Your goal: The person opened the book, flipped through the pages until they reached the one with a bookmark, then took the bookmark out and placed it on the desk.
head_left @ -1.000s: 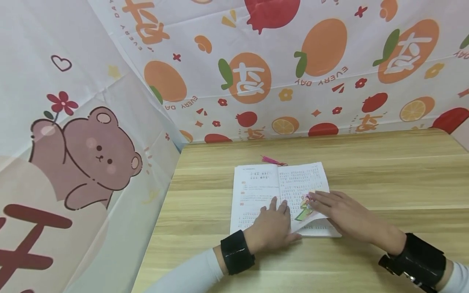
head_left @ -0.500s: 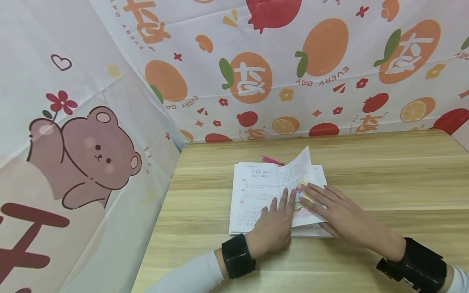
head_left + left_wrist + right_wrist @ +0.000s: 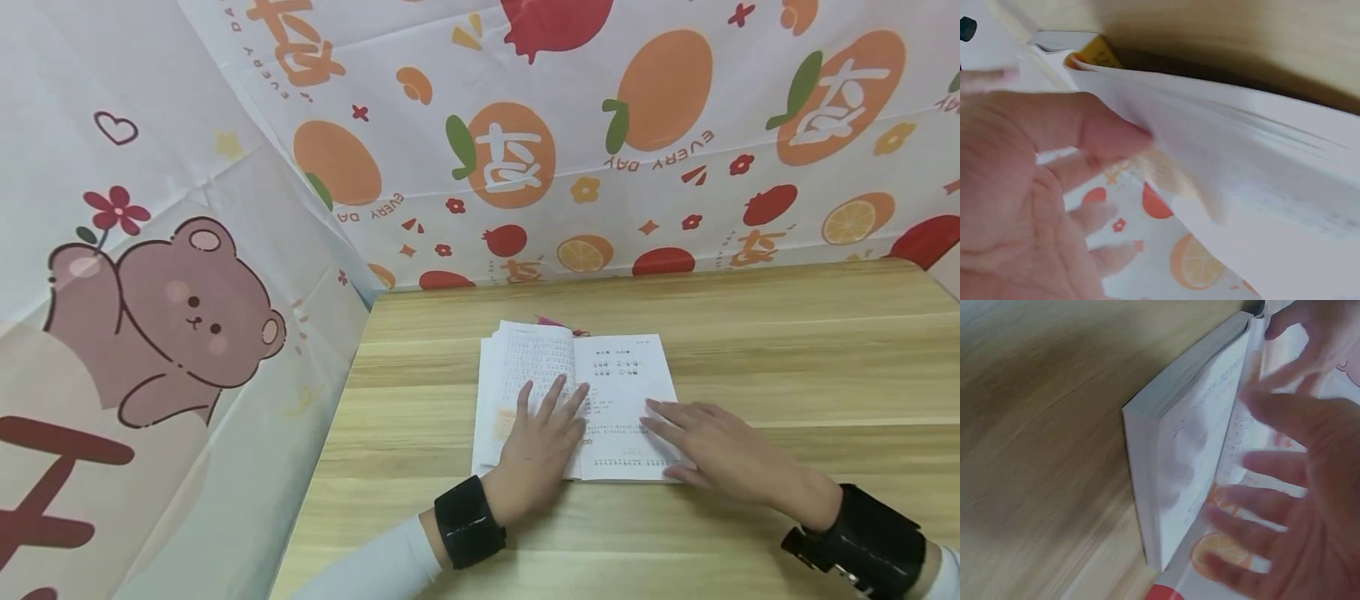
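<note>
An open book (image 3: pixel 622 392) with printed white pages lies on the wooden table. My left hand (image 3: pixel 536 454) spreads its fingers over the left page near the spine, where a turned leaf stands slightly raised. The left wrist view shows the thumb (image 3: pixel 1110 128) beside the book's lower edge. My right hand (image 3: pixel 723 454) is at the right page's outer edge, fingers extended. In the right wrist view its fingers (image 3: pixel 1260 500) are relaxed and apart from the page, casting a shadow on it. A pink tassel bookmark (image 3: pixel 551 321) sticks out above the spine.
The wooden table (image 3: pixel 810 358) extends to both sides of the book. A fruit-patterned cloth (image 3: pixel 585 150) hangs behind it, and a bear-printed cloth (image 3: pixel 202 317) covers the left side. Black wrist bands (image 3: pixel 470 522) are worn on both wrists.
The illustrated leaf has gone over from right to left, leaving a text page on the right. The left hand has moved slightly left; the right hand has drawn back to the right.
</note>
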Available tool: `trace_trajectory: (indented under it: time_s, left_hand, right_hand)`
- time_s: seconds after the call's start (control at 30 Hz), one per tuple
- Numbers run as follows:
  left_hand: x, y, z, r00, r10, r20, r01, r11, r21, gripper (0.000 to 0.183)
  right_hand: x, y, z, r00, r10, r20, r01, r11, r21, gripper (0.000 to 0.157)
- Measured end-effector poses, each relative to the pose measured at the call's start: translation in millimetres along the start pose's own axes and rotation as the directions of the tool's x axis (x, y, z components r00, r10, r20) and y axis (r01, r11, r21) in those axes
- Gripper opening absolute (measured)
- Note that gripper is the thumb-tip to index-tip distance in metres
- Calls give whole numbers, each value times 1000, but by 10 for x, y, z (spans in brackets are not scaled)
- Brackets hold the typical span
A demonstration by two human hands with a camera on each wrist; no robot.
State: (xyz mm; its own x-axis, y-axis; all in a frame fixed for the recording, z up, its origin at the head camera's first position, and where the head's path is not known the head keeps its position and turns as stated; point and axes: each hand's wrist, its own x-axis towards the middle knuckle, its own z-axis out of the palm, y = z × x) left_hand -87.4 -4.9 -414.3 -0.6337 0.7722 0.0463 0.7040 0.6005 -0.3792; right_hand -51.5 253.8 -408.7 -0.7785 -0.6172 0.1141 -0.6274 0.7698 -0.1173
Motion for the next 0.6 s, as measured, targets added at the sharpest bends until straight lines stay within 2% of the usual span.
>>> trace_trajectory:
  time_s: [0.1,0.17,0.23,0.37,0.6]
  left_hand:
    - [-23,-43,11,990,15,137,11,982,-188,47]
    - [-28,-80,-7,976,23,215,44,952,-302,49]
    - [-26,-114,-27,964,28,265,76,925,-373,49]
    - [-13,-151,-59,960,32,280,86,912,-401,51]
    - [4,-148,-54,962,34,272,92,894,-438,51]
  right_hand:
    - [-44,41,40,995,43,85,-47,998,48,73]
    - [-50,66,57,991,67,116,-75,995,64,77]
    - [-43,94,67,989,78,127,-87,994,66,77]
    - [-20,132,67,990,67,123,-76,994,73,72]
    - [-11,166,70,990,46,132,-57,995,80,70]
